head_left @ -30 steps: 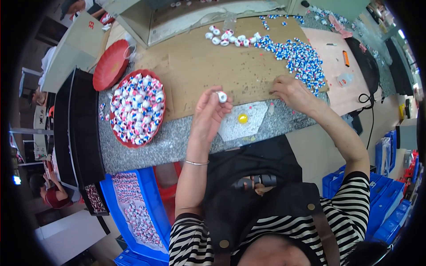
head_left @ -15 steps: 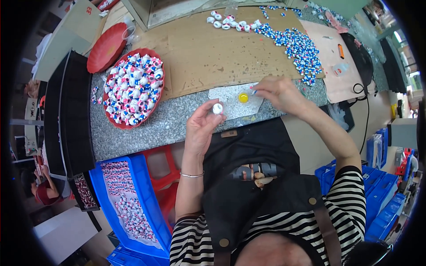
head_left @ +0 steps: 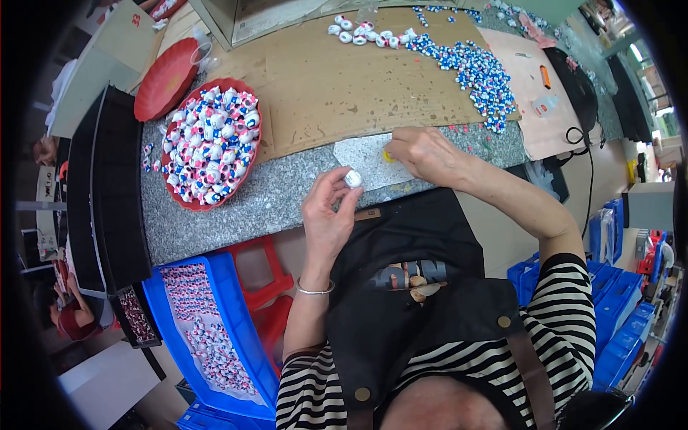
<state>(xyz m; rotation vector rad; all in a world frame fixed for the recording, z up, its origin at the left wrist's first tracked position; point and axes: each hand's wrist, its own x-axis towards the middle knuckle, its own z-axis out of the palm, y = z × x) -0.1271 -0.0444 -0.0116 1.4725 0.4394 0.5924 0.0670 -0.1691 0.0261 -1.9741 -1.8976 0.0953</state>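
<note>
Between the thumb and fingers of my left hand (head_left: 330,209) is a small white rounded piece (head_left: 352,178) with a dark marking, held just off the front of the counter. My right hand (head_left: 430,156) is closed in a pinch over a small yellow round dish (head_left: 388,156), covering most of it. Whatever its fingertips grip is hidden from view. The dish sits on a speckled white sheet (head_left: 365,149) at the counter's front edge, beneath both hands.
Left of my hands, a red scalloped tray (head_left: 259,136) is heaped with white, blue and pink pieces. Small blue-and-white parts (head_left: 476,75) lie on cardboard (head_left: 315,86), beside larger white pieces (head_left: 360,34). An orange cutter (head_left: 545,77) is at right; a blue crate (head_left: 236,287) stands below.
My right hand has moved left, over the yellow dish; the small blue-and-pink part seen at its fingertips is now hidden. My left hand has turned the white piece slightly.
</note>
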